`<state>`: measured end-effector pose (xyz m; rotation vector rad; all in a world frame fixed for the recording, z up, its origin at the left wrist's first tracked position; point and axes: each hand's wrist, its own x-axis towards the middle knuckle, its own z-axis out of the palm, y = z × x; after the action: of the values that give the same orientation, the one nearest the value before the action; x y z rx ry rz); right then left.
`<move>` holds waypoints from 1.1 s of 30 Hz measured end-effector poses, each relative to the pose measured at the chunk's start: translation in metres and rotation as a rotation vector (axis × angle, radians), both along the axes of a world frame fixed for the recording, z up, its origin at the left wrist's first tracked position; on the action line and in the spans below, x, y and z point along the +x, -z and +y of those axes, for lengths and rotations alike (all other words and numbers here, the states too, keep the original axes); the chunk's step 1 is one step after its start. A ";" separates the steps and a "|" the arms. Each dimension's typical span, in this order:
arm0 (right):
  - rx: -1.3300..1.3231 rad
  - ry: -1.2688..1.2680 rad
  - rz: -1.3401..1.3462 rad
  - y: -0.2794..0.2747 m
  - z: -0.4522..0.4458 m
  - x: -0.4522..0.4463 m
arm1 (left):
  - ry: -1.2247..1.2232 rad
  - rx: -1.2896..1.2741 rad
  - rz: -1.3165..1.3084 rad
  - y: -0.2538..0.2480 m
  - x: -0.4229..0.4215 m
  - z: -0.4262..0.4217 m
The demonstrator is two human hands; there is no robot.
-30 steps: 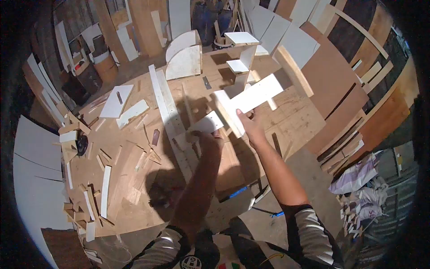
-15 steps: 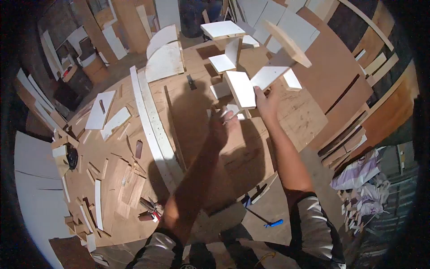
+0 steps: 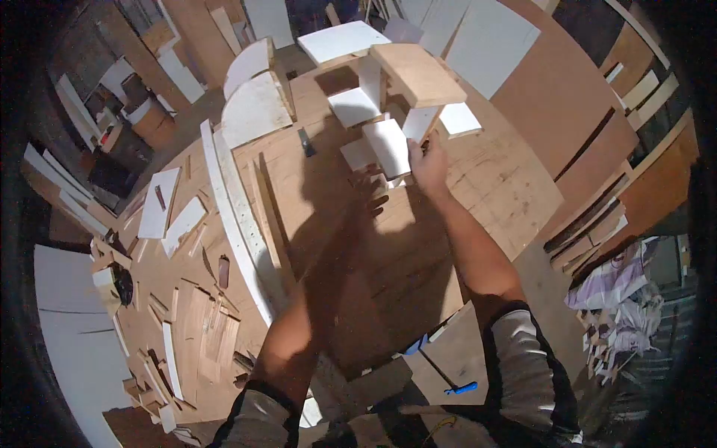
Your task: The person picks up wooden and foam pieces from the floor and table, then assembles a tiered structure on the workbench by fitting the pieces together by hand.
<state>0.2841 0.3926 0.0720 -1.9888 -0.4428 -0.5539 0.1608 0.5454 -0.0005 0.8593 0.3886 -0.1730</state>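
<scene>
My right hand [image 3: 429, 166] is closed on a small assembly of white-faced boards, at the edge of its white panel [image 3: 391, 147]. An upright white board [image 3: 420, 123] rises behind the fingers, with a bare wooden board [image 3: 418, 73] across its top. In shadow, my left hand [image 3: 368, 196] is beside the assembly's lower left end, fingers apart; whether it touches the wood I cannot tell. Behind stands a second assembly with a white top board [image 3: 342, 40] and a lower white board [image 3: 354, 107].
Long white strips [image 3: 233, 216] lie across the plywood table [image 3: 508, 194]. Curved white panels [image 3: 255, 112] stand at its far side. Wood offcuts [image 3: 202, 321] cover the left part. A blue-handled tool [image 3: 459, 388] lies below the front edge; bags [image 3: 612, 287] are at the right.
The held assembly has turned, so its wooden top board now shows its broad face. My left hand's fingers have spread and moved slightly left. The whole view has shifted a little.
</scene>
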 end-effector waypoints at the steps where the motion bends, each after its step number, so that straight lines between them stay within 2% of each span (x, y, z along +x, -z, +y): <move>1: 0.011 -0.019 -0.009 0.002 0.001 0.004 | 0.003 0.015 0.005 -0.001 0.006 0.002; 2: 0.004 -0.009 -0.003 0.006 -0.003 0.008 | 0.005 0.025 -0.003 0.001 0.011 0.001; 4: 0.011 -0.056 0.218 0.003 -0.001 0.006 | 0.000 0.047 -0.019 0.000 0.016 0.001; 11: 0.093 -0.119 0.135 0.021 -0.002 0.016 | -0.044 0.105 -0.075 -0.008 0.019 -0.014; 13: -0.016 -0.121 0.197 0.022 -0.003 0.013 | -0.071 0.107 -0.100 -0.007 0.017 -0.020; 17: -0.028 -0.134 0.204 0.022 -0.006 0.010 | -0.092 0.126 -0.143 -0.006 0.020 -0.028; 21: -0.029 -0.126 0.198 0.030 -0.010 0.006 | -0.106 0.158 -0.067 -0.035 0.004 -0.038; 23: -0.035 -0.139 0.197 0.030 -0.013 0.000 | -0.126 0.181 -0.046 -0.029 -0.002 -0.044; 25: -0.201 -0.103 0.259 0.012 -0.008 -0.007 | -0.133 0.184 -0.027 -0.020 -0.003 -0.041; 26: -0.197 -0.153 0.244 0.005 -0.003 -0.013 | -0.130 0.179 -0.014 -0.015 -0.003 -0.037; 29: -0.280 -0.092 0.365 0.013 0.005 -0.010 | -0.114 0.176 0.014 -0.002 0.003 -0.024; 33: -0.300 -0.087 0.294 0.025 0.007 -0.005 | -0.113 0.177 0.038 0.002 0.005 -0.019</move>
<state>0.2787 0.3994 0.0469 -2.2802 -0.4460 -0.1392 0.1655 0.5268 -0.0029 1.0065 0.4925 -0.0505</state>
